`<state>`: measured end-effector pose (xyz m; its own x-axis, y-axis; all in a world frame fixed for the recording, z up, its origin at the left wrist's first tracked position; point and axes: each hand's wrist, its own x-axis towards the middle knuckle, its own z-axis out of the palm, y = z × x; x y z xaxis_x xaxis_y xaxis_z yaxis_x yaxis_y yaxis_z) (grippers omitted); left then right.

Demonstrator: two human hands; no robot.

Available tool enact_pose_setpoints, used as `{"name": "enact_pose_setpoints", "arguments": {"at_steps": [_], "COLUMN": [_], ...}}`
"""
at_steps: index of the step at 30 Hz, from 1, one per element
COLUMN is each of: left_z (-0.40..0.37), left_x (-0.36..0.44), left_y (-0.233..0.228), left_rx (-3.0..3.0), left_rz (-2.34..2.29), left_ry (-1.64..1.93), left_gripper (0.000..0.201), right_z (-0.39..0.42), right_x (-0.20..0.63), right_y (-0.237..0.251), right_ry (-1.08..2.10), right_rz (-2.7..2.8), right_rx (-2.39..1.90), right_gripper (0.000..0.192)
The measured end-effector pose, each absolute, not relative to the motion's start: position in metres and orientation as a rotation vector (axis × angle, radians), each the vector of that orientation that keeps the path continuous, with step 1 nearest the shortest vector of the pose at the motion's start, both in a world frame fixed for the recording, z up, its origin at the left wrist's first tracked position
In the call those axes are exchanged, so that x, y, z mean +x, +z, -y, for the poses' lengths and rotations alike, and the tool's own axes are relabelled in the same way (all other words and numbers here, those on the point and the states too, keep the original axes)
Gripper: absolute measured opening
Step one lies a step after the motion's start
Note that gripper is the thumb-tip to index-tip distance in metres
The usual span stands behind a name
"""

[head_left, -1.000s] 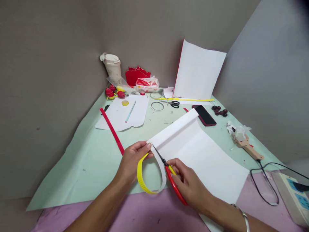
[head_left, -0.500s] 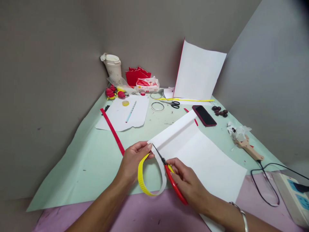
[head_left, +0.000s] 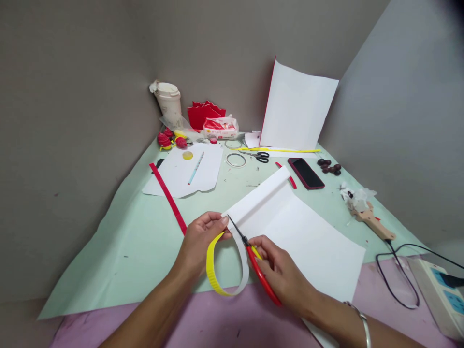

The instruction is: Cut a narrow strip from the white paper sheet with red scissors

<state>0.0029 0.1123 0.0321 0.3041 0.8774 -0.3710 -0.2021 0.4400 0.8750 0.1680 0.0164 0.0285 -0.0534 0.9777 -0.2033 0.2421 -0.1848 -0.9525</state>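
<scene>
My left hand (head_left: 198,241) pinches the near corner of a large white paper sheet (head_left: 300,237), where a cut strip (head_left: 215,278), yellow on one side and white on the other, curls down in a loop. My right hand (head_left: 282,275) grips red-handled scissors (head_left: 253,263). Their dark blades point up-left into the sheet's edge, right beside my left fingertips. The sheet lies on a pale green mat (head_left: 137,241) and reaches toward a black phone (head_left: 305,173).
At the back stand a paper cup (head_left: 168,101), red paper cutouts (head_left: 205,113), a tissue pack (head_left: 221,128) and an upright white sheet (head_left: 299,108). Black scissors (head_left: 259,155), tape rings (head_left: 235,159), a red strip (head_left: 167,195), dark beads (head_left: 329,166) and a glue gun (head_left: 369,217) with its cord lie around; power strip (head_left: 440,292) at right.
The white sheet has slid a little toward me and to the left, uncovering a small red strip near the phone. Both hands stay nearly in place at the sheet's edge.
</scene>
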Motion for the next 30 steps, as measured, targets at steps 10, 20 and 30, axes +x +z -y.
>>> {"name": "enact_pose_setpoints", "arguments": {"at_steps": [10,20,30], "left_z": [-0.1131,-0.1166,-0.1147], "left_x": [0.0015,0.0008,0.0011], "left_y": [0.0285,0.0248,0.0294], "left_rx": [0.801,0.737,0.746], "left_rz": [-0.982,-0.952,-0.918], "left_ry": [0.843,0.812,0.816], "left_gripper": [0.024,0.021,0.019], "right_z": [-0.0168,-0.0154,-0.0188], "right_x": [0.1669,0.1664,0.1629], "right_y": [0.0254,0.0233,0.0269], "right_ry": [1.354,1.346,1.402], "right_rz": [1.306,1.307,1.221], "right_rx": [-1.44,-1.439,-1.379], "right_gripper": [0.013,0.011,0.018]}}
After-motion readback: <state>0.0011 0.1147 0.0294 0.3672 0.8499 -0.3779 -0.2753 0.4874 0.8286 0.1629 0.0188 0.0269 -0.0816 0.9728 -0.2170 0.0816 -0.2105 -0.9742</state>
